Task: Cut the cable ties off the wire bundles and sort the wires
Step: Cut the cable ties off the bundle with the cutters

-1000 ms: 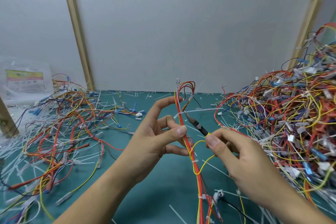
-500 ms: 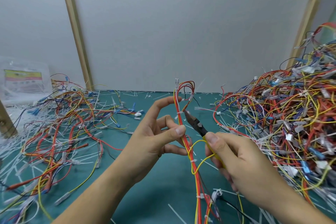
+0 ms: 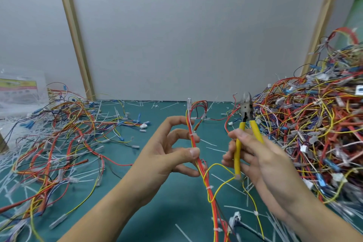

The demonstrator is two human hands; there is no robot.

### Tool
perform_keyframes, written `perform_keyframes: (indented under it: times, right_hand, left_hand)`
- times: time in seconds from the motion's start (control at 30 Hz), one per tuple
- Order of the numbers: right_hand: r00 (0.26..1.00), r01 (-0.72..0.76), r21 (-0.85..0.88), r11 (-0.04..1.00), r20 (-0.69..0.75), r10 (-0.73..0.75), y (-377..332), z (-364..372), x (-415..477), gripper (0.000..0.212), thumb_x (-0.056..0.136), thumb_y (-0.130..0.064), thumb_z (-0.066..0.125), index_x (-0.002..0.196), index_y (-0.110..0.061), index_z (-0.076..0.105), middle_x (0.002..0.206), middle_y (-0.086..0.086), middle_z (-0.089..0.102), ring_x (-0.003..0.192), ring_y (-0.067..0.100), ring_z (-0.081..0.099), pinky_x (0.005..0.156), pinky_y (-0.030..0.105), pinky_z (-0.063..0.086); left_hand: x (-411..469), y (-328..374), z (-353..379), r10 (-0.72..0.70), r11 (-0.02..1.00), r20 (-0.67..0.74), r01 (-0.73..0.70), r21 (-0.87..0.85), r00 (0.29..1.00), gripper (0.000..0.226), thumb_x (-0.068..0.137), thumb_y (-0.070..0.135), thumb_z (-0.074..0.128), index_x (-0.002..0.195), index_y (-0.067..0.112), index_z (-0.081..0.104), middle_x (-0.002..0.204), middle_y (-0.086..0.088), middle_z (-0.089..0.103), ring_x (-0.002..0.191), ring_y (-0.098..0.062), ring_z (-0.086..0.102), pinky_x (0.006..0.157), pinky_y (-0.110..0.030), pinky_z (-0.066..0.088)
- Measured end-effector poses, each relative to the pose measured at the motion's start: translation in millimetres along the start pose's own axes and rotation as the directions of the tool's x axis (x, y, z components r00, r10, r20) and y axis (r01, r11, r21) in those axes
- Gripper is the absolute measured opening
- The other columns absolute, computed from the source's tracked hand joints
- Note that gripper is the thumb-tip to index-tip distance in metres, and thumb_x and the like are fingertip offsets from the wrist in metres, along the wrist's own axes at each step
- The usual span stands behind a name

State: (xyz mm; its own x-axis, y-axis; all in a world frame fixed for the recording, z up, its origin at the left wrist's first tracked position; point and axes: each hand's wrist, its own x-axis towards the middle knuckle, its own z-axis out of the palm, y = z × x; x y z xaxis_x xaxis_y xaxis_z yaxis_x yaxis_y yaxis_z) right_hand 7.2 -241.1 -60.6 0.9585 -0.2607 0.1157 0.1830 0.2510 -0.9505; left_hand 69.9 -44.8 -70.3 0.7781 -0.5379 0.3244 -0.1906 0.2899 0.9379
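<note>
Pulled away from the wire bundle [image 3: 193,143], the cutters [image 3: 246,110] now stand upright just right of it, the right hand [image 3: 261,165] curled around their yellow handles. The left hand [image 3: 163,155] pinches the bundle between thumb and fingertips above the green mat [image 3: 176,212].

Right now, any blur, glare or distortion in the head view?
Head view: wide-angle distortion slants the wooden posts; light even, no glare; soft shadow low on the green mat; cutters sharp, wire pile smeared toward the right edge.

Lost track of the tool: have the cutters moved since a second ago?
Yes. The cutters swung right, off the held bundle, toward the stationary big wire pile, tip now pointing up.
</note>
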Motion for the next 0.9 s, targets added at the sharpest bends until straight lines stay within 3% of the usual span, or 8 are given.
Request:
perform_keyframes:
  times: [0.13, 0.27, 0.37, 0.43, 0.53, 0.63, 0.7, 0.9]
  right_hand:
    - [0.998, -0.057, 0.111, 0.992, 0.016, 0.056, -2, 1, 1, 0.058, 0.063, -0.04, 0.076, 0.106, 0.0, 0.072, 0.078, 0.012, 0.061, 0.068, 0.025, 0.062, 0.066, 0.036, 0.061]
    - [0.998, -0.064, 0.12, 0.991, -0.011, 0.066, 0, 0, 2, 0.043, 0.073, -0.03, 0.072, 0.105, -0.002, 0.071, 0.082, 0.012, 0.07, 0.067, 0.022, 0.066, 0.062, 0.033, 0.06]
    - [0.997, -0.017, 0.063, 0.998, -0.076, 0.021, 4, -4, 5, 0.023, 0.083, -0.008, 0.07, 0.106, -0.005, 0.071, 0.087, 0.013, 0.072, 0.068, 0.02, 0.067, 0.061, 0.031, 0.061]
    - [0.994, 0.013, 0.029, 0.999, -0.106, -0.01, 5, -6, 6, 0.023, 0.09, 0.005, 0.062, 0.106, -0.007, 0.072, 0.085, 0.011, 0.071, 0.068, 0.02, 0.067, 0.062, 0.03, 0.06]
    - [0.995, 0.055, -0.027, 0.998, -0.084, -0.057, 6, -7, 5, 0.027, 0.093, 0.007, 0.058, 0.104, -0.012, 0.072, 0.084, 0.008, 0.07, 0.068, 0.02, 0.067, 0.064, 0.031, 0.06]
    - [0.995, 0.092, -0.065, 0.994, -0.02, -0.094, 9, -2, 1, 0.026, 0.091, 0.004, 0.061, 0.102, -0.015, 0.073, 0.085, 0.008, 0.07, 0.069, 0.023, 0.068, 0.068, 0.033, 0.06]
    - [0.995, 0.098, -0.084, 0.992, 0.036, -0.096, 13, 2, -2, 0.025, 0.091, 0.004, 0.062, 0.102, -0.015, 0.073, 0.084, 0.008, 0.07, 0.071, 0.026, 0.068, 0.07, 0.033, 0.06]
    - [0.979, 0.055, -0.168, 0.984, 0.201, -0.021, 24, 14, -15, 0.034, 0.092, 0.003, 0.062, 0.093, -0.028, 0.076, 0.082, 0.005, 0.069, 0.072, 0.021, 0.067, 0.07, 0.03, 0.058]
  left_hand:
    - [-6, -8, 9, -0.036, 0.982, 0.172, 0.003, 0.188, 0.984, 0.044, 0.087, 0.0, 0.067, 0.118, 0.027, 0.053, 0.098, 0.0, 0.059, 0.069, -0.023, 0.066, 0.064, -0.035, 0.058]
    - [-10, -15, 17, -0.079, 0.768, 0.314, -0.142, 0.624, 0.946, 0.042, 0.091, 0.008, 0.062, 0.118, 0.039, 0.055, 0.095, 0.004, 0.059, 0.064, -0.009, 0.06, 0.058, -0.018, 0.044]
    - [-9, -15, 17, -0.112, 0.713, 0.36, -0.177, 0.678, 0.926, 0.042, 0.091, 0.009, 0.062, 0.119, 0.04, 0.059, 0.093, 0.007, 0.061, 0.067, -0.004, 0.057, 0.061, -0.02, 0.048]
    - [-10, -13, 15, -0.122, 0.72, 0.363, -0.17, 0.673, 0.924, 0.039, 0.091, 0.011, 0.064, 0.118, 0.04, 0.063, 0.092, 0.009, 0.064, 0.074, -0.006, 0.061, 0.067, -0.03, 0.054]
    - [-10, -10, 17, -0.05, 0.785, 0.274, -0.132, 0.606, 0.96, 0.026, 0.09, 0.024, 0.065, 0.111, 0.038, 0.07, 0.094, 0.006, 0.067, 0.083, -0.014, 0.066, 0.073, -0.038, 0.055]
    - [-5, -7, 18, -0.005, 0.923, 0.015, -0.001, 0.384, 1.0, 0.022, 0.086, 0.032, 0.063, 0.104, 0.027, 0.075, 0.087, -0.002, 0.068, 0.077, -0.02, 0.068, 0.068, -0.034, 0.058]
    - [-1, -7, 16, -0.07, 0.963, -0.124, 0.1, 0.251, 0.99, 0.026, 0.086, 0.031, 0.061, 0.103, 0.018, 0.076, 0.083, -0.004, 0.069, 0.073, -0.02, 0.067, 0.065, -0.032, 0.059]
    - [3, -9, 13, -0.172, 0.985, -0.229, 0.175, -0.008, 0.958, 0.023, 0.087, 0.024, 0.066, 0.099, 0.007, 0.074, 0.091, -0.011, 0.074, 0.076, -0.021, 0.068, 0.062, -0.029, 0.059]
